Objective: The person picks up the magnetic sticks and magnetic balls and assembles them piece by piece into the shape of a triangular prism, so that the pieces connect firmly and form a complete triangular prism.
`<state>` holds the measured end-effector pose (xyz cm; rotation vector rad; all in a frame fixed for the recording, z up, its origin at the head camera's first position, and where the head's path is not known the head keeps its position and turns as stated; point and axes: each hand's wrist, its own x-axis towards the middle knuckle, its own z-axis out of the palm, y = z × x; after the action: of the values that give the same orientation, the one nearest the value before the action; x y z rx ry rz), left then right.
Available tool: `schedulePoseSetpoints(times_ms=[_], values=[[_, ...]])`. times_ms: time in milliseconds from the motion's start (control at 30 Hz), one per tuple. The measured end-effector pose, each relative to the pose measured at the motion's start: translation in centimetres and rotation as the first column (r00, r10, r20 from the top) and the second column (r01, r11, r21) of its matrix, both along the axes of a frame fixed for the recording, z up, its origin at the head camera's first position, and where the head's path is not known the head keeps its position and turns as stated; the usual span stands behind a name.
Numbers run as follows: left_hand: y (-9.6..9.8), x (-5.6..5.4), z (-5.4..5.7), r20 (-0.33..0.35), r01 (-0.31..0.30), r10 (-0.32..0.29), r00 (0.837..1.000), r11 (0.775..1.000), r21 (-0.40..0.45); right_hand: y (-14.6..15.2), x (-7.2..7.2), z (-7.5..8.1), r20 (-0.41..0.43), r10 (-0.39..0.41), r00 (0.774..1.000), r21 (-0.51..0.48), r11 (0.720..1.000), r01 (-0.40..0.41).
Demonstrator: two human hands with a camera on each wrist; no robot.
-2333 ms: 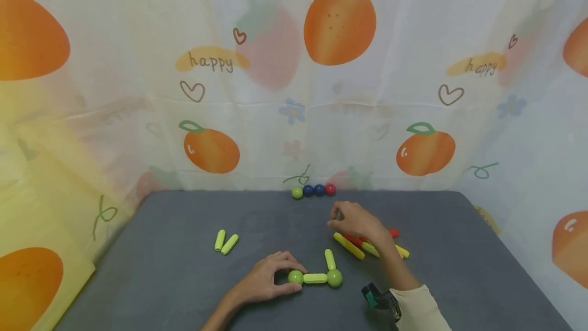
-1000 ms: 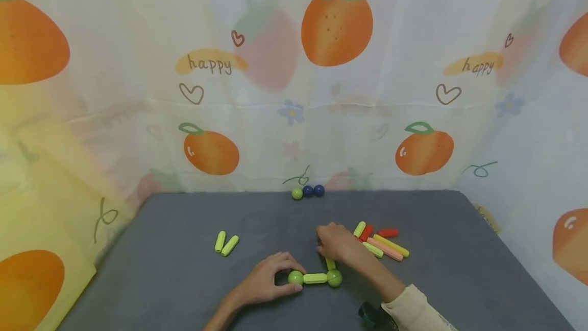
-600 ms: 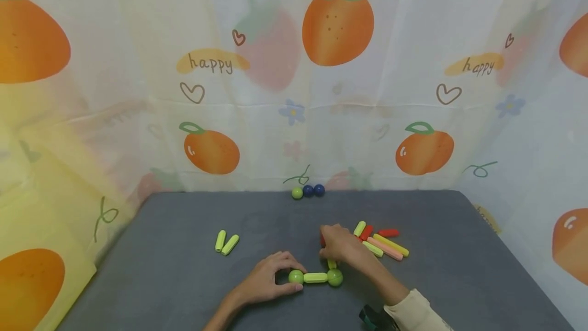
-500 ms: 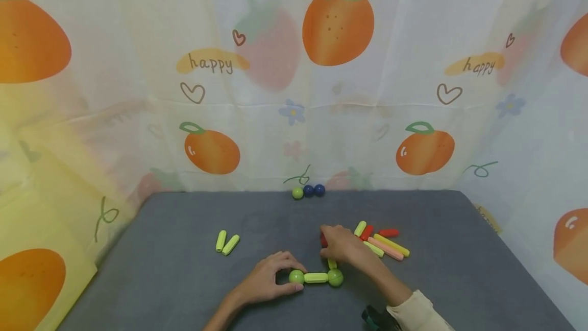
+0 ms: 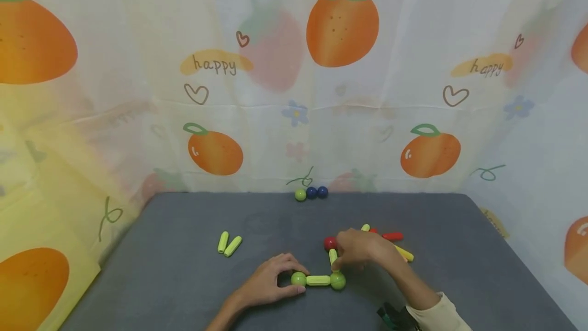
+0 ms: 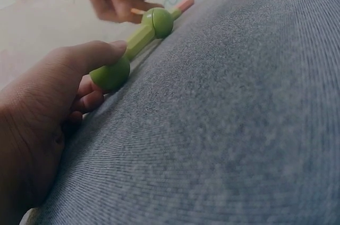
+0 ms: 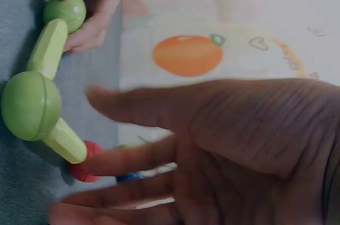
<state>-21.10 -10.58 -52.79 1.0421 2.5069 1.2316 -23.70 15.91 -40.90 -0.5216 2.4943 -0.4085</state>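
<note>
Head view: left hand (image 5: 268, 286) pinches the green ball (image 5: 298, 279) of an L-shaped frame; red ball (image 5: 329, 243) caps the upright rod (image 5: 333, 256).

Left wrist view: thumb rests on that ball.

Right wrist view: right hand (image 7: 223, 150) blurred, seemingly relaxed, empty. Loose rods (image 5: 228, 244) remain unjoined on the bench (image 5: 184, 280).

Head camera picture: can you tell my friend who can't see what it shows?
On a grey table, the left hand holds a green ball joined by green sticks to a red ball, beside the right hand.
</note>
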Motion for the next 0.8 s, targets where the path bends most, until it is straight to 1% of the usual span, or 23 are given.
schedulePoseSetpoints(times_ms=[33, 67, 133, 200, 233, 267, 300, 367, 433, 500, 567, 700, 800], values=[[0.0, 0.0, 0.0, -0.004, 0.001, -0.001, 1.000, 1.000, 0.001, 0.3, -0.4, -0.7, 0.012, 0.044, 0.999, 0.003, 0.999, -0.044], [0.0, 0.0, 0.0, -0.003, 0.001, -0.001, 1.000, 1.000, 0.003, 0.8, -1.0, -2.1, 0.017, 0.095, 0.995, 0.010, 0.995, -0.096], [0.0, 0.0, 0.0, 0.001, -0.002, 0.002, 1.000, 1.000, 0.000, 1.8, -2.3, -5.1, 0.052, 0.143, 0.988, 0.007, 0.990, -0.143], [0.0, 0.0, 0.0, 0.006, -0.003, 0.003, 1.000, 1.000, -0.001, 2.9, -3.6, -8.7, 0.083, 0.172, 0.982, -0.023, 0.985, -0.170], [0.0, 0.0, 0.0, 0.011, -0.003, 0.004, 1.000, 1.000, -0.001, 3.5, -4.2, -10.4, 0.083, 0.185, 0.979, -0.040, 0.982, -0.182], [0.1, 0.0, 0.0, 0.017, -0.006, 0.006, 1.000, 1.000, -0.003, 3.9, -4.8, -11.8, 0.095, 0.191, 0.977, -0.056, 0.981, -0.186], [0.1, 0.0, 0.0, 0.019, -0.007, 0.007, 1.000, 1.000, -0.004, 4.1, -5.2, -12.7, 0.112, 0.187, 0.976, -0.074, 0.981, -0.179], [0.1, 0.0, 0.0, 0.017, -0.007, 0.007, 1.000, 1.000, -0.002, 4.5, -5.7, -14.3, 0.109, 0.196, 0.975, -0.101, 0.978, -0.185], [0.1, 0.0, 0.0, 0.014, -0.005, 0.005, 1.000, 1.000, -0.001, 4.6, -5.8, -14.9, 0.098, 0.187, 0.977, -0.106, 0.979, -0.177], [0.1, -0.1, 0.0, 0.013, 0.000, 0.000, 1.000, 1.000, 0.000, 4.7, -5.8, -14.9, 0.103, 0.174, 0.979, -0.108, 0.981, -0.163], [0.1, -0.1, 0.1, 0.019, 0.003, -0.003, 1.000, 1.000, 0.004, 4.7, -5.6, -14.8, 0.108, 0.156, 0.982, -0.114, 0.983, -0.143], [0.0, -0.1, 0.1, 0.031, 0.008, -0.009, 0.999, 1.000, 0.015, 4.8, -5.3, -14.4, 0.112, 0.149, 0.982, -0.138, 0.982, -0.133], [-0.2, -0.3, 0.2, 0.034, 0.038, -0.040, 0.999, 0.999, 0.033, 4.9, -5.2, -14.3, 0.112, 0.153, 0.982, -0.151, 0.979, -0.135]])
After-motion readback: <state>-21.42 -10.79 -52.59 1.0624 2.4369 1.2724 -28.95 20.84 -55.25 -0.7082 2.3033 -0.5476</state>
